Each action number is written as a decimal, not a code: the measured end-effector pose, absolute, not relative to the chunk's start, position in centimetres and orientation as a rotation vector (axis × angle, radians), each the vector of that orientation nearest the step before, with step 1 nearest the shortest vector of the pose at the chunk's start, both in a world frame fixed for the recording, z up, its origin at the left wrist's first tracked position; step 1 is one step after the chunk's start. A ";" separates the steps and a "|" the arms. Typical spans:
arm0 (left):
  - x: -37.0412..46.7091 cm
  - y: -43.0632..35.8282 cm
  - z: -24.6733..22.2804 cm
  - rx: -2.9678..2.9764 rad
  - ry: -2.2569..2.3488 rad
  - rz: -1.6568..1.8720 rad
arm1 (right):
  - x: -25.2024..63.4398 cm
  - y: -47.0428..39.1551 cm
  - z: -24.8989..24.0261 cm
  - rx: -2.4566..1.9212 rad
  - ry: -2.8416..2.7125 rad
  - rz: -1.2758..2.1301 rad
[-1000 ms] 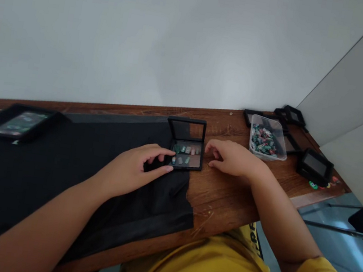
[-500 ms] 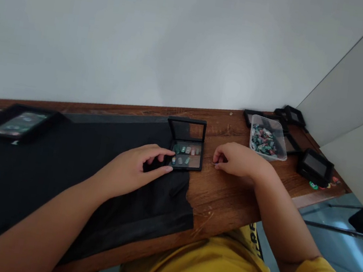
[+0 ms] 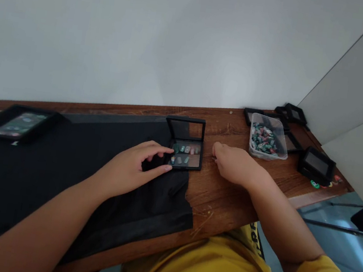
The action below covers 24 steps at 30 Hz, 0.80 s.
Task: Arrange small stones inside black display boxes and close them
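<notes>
In the head view, the open case (image 3: 194,161) sits mid-table, its lid raised at the far side and small stones (image 3: 187,149) in two rows inside. The left hand (image 3: 132,165) touches its left edge with thumb and forefinger spread apart, unclenched. Just right of the case, the right hand (image 3: 236,164) is curled over the table (image 3: 222,201); whether it pinches anything cannot be told. Far right stands a clear tub (image 3: 280,141) of colourful pieces (image 3: 263,139).
</notes>
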<state>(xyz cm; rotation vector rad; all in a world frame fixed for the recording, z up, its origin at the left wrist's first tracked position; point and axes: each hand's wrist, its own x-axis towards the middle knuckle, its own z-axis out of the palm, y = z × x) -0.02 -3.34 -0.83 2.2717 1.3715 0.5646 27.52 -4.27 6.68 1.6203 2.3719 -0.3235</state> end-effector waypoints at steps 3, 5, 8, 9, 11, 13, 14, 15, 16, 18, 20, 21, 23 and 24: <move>0.0 -3.3 -0.9 2.266 1.374 0.573 | 27.0 -4.5 6.5 1.629 2.346 -0.287; 0.0 -3.3 -1.0 2.264 1.369 0.579 | 26.7 -4.6 6.4 1.639 2.328 -0.288; -0.2 -3.3 -1.0 2.270 1.365 0.577 | 26.5 -4.5 6.1 1.628 2.345 -0.276; -0.2 -3.4 -1.0 2.271 1.365 0.575 | 26.6 -4.4 6.1 1.619 2.359 -0.277; -0.2 -3.4 -1.0 2.261 1.368 0.570 | 27.1 -4.2 6.3 1.607 2.390 -0.314; -0.1 -3.5 -0.9 2.250 1.376 0.565 | 27.8 -3.9 6.6 1.587 2.425 -0.417; -0.1 -3.5 -0.9 2.247 1.382 0.562 | 28.1 -3.8 6.9 1.567 2.441 -0.493; -0.1 -3.5 -0.9 2.244 1.388 0.556 | 28.5 -3.6 7.1 1.537 2.453 -0.579; 0.0 -3.5 -0.8 2.242 1.393 0.551 | 28.8 -3.5 7.2 1.498 2.459 -0.666; 0.0 -3.5 -0.8 2.236 1.398 0.539 | 29.2 -3.3 7.4 1.414 2.460 -0.799; 0.0 -3.5 -0.8 2.241 1.391 0.534 | 29.2 -3.2 7.3 1.355 2.461 -0.858; 0.0 -3.5 -0.8 2.249 1.386 0.534 | 29.1 -3.1 7.3 1.337 2.463 -0.870; 0.0 -3.4 -0.8 2.269 1.375 0.543 | 28.8 -3.1 7.3 1.308 2.466 -0.879; 0.0 -3.4 -0.8 2.276 1.371 0.547 | 28.6 -3.2 7.3 1.295 2.466 -0.881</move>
